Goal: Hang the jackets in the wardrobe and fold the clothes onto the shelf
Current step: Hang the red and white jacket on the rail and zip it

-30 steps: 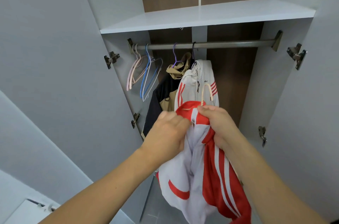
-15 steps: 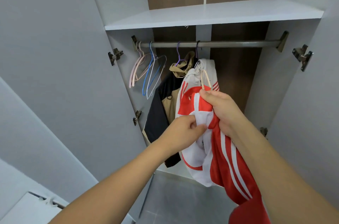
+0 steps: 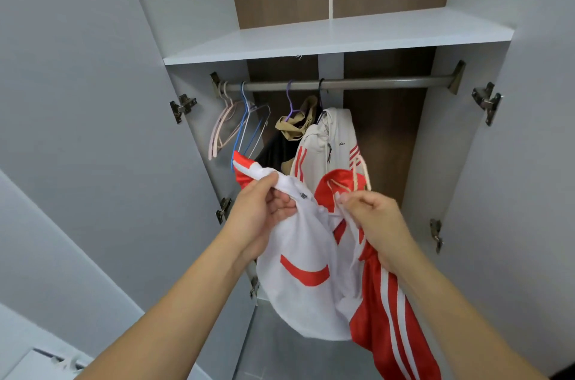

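Wardrobe (image 3: pixel 93 99): fills the frame, both doors swung wide; the white shelf (image 3: pixel 342 37) runs across the upper middle, with no folded clothes to be seen on it.
Rail (image 3: pixel 373 83): just under the shelf, bare along its right half, which looks the natural spot for the next garment.
Hung jackets: a black and tan jacket (image 3: pixel 280 146) and a white hooded jacket (image 3: pixel 336 136) hang side by side at mid-rail; a few spare hangers (image 3: pixel 236 124) dangle at the left end.
Red and white jacket (image 3: pixel 311 270): centre of the frame, in front of the hung ones and below the rail, not yet hung. Half a second ago it was bunched between the two hands; now its front is spread apart.
Left hand (image 3: pixel 264 211): fingers curled round the white front edge, drawn out toward the left.
Right hand (image 3: pixel 373 217): pinches the pale hanger (image 3: pixel 361 174) at the red collar, hook pointing up.
Change: the hands have parted and sunk a little from the rail.
Meaning: my guess is the garment is being seated on its hanger; the lift to the rail remains.
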The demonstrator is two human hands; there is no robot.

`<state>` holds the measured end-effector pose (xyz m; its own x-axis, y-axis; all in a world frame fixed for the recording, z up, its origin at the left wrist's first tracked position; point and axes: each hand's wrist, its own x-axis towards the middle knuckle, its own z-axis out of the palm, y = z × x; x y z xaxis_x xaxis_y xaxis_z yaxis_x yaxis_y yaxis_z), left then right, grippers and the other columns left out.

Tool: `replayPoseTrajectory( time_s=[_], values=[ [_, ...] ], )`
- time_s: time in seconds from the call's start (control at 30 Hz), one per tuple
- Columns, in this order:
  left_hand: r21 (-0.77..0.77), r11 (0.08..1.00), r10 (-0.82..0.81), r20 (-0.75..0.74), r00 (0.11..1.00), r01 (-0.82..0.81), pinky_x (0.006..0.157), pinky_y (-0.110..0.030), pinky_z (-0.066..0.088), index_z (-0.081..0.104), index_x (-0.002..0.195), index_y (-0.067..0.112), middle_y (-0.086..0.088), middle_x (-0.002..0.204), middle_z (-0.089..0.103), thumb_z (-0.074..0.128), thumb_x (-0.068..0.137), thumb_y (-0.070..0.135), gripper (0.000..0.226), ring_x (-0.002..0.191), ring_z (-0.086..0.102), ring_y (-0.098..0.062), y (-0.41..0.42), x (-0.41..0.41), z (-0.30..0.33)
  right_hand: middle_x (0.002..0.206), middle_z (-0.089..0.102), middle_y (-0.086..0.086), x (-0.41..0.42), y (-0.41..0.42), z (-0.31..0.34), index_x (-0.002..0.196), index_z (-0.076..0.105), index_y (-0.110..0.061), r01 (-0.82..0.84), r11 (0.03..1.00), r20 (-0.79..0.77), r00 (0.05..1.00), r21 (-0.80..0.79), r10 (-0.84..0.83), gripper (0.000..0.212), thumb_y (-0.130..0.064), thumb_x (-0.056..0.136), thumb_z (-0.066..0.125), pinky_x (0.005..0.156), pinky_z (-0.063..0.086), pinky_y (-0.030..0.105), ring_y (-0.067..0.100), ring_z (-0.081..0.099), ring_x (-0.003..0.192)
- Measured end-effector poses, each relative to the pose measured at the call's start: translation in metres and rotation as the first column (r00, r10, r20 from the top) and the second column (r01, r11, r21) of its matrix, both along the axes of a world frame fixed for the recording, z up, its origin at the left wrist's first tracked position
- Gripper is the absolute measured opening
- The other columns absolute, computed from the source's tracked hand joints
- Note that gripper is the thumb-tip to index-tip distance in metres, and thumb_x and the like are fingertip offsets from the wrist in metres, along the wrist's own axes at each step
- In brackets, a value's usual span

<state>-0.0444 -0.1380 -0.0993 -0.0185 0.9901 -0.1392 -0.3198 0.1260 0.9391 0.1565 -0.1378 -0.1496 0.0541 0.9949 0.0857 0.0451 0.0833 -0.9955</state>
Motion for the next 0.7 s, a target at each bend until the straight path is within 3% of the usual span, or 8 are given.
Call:
replayPoseTrajectory(
  time_s=[0.07, 0.17, 0.23, 0.3, 0.4, 0.5, 0.6, 0.7],
  values=[
    [0.052, 0.998, -0.02, -0.01, 1.0, 0.021, 0.07, -0.03, 0.054, 0.064, 0.083, 0.005, -0.006, 0.063, 0.059, 0.05, 0.101, 0.024, 0.029, 0.059, 0.058, -0.014, -0.001, 0.007, 0.006, 0.089, 0.075, -0.013, -0.01, -0.008, -0.004, 0.085, 0.078, -0.035, -0.059, 0.998, -0.004, 0.998, 0.0, 0.059, 0.01, -0.036, 0.089, 0.069, 0.082, 0.052, 0.025, 0.001, 0.069, 0.083],
    [0.125, 0.991, -0.047, -0.059, 0.997, 0.054, 0.066, -0.026, 0.054, 0.064, 0.079, 0.011, -0.004, 0.063, 0.058, 0.05, 0.101, 0.021, 0.028, 0.058, 0.057, -0.012, -0.004, 0.012, 0.011, 0.091, 0.074, -0.012, -0.018, -0.013, -0.008, 0.088, 0.077, -0.038, -0.092, 0.994, -0.01, 0.996, 0.056, 0.093, 0.007, -0.034, 0.087, 0.071, 0.084, 0.055, 0.024, 0.005, 0.068, 0.09],
    [0.151, 0.986, -0.058, -0.07, 0.996, 0.069, 0.064, -0.024, 0.053, 0.064, 0.075, 0.013, -0.004, 0.061, 0.056, 0.05, 0.101, 0.02, 0.03, 0.057, 0.056, -0.012, -0.006, 0.012, 0.014, 0.087, 0.07, 0.004, -0.021, -0.013, -0.008, 0.099, 0.074, -0.04, -0.105, 0.993, -0.022, 0.994, 0.045, 0.107, 0.014, -0.036, 0.086, 0.072, 0.083, 0.059, 0.028, 0.017, 0.067, 0.09],
    [0.162, 0.984, -0.065, -0.096, 0.993, 0.08, 0.064, -0.024, 0.052, 0.062, 0.078, 0.011, -0.004, 0.062, 0.055, 0.05, 0.101, 0.02, 0.028, 0.058, 0.055, -0.013, -0.007, 0.012, 0.016, 0.094, 0.066, 0.014, -0.021, -0.012, -0.008, 0.105, 0.071, -0.041, -0.121, 0.992, -0.022, 0.992, 0.043, 0.122, 0.02, -0.036, 0.086, 0.072, 0.076, 0.058, 0.021, 0.022, 0.064, 0.094],
    [0.167, 0.982, -0.06, -0.182, 0.981, 0.091, 0.066, -0.025, 0.051, 0.06, 0.082, 0.008, -0.004, 0.062, 0.054, 0.05, 0.102, 0.021, 0.025, 0.06, 0.053, -0.014, -0.009, 0.011, 0.017, 0.09, 0.068, 0.01, -0.022, -0.013, -0.005, 0.089, 0.075, -0.034, -0.132, 0.99, 0.033, 0.991, 0.045, 0.13, 0.017, -0.048, 0.084, 0.068, 0.072, 0.055, 0.018, 0.021, 0.066, 0.085],
    [0.175, 0.978, -0.068, -0.242, 0.968, 0.113, 0.068, -0.026, 0.05, 0.061, 0.08, 0.007, -0.006, 0.063, 0.054, 0.049, 0.102, 0.019, 0.028, 0.063, 0.052, -0.015, -0.013, 0.013, 0.017, 0.062, 0.049, 0.007, -0.021, -0.013, -0.001, 0.063, 0.052, -0.013, -0.177, 0.984, 0.052, 0.983, -0.01, 0.177, 0.057, -0.067, 0.08, 0.056, 0.061, 0.046, 0.019, 0.012, 0.05, 0.057],
    [0.192, 0.973, -0.075, -0.273, 0.959, 0.131, 0.069, -0.025, 0.048, 0.063, 0.076, 0.009, -0.008, 0.065, 0.053, 0.048, 0.103, 0.017, 0.032, 0.065, 0.051, -0.016, -0.016, 0.017, 0.016, 0.057, 0.035, -0.003, -0.019, -0.011, 0.004, 0.061, 0.046, -0.014, -0.291, 0.956, 0.058, 0.954, -0.038, 0.293, 0.051, -0.053, 0.093, 0.054, 0.058, 0.04, 0.017, 0.004, 0.038, 0.052],
    [0.184, 0.977, -0.052, -0.285, 0.957, 0.108, 0.068, -0.024, 0.048, 0.061, 0.077, 0.008, -0.009, 0.066, 0.052, 0.049, 0.103, 0.018, 0.03, 0.063, 0.049, -0.015, -0.017, 0.019, 0.015, 0.063, 0.057, -0.008, -0.016, -0.011, 0.009, 0.073, 0.071, -0.02, -0.365, 0.93, 0.08, 0.926, -0.053, 0.368, 0.03, -0.033, 0.097, 0.057, 0.064, 0.046, 0.009, 0.005, 0.057, 0.063]
  ],
)
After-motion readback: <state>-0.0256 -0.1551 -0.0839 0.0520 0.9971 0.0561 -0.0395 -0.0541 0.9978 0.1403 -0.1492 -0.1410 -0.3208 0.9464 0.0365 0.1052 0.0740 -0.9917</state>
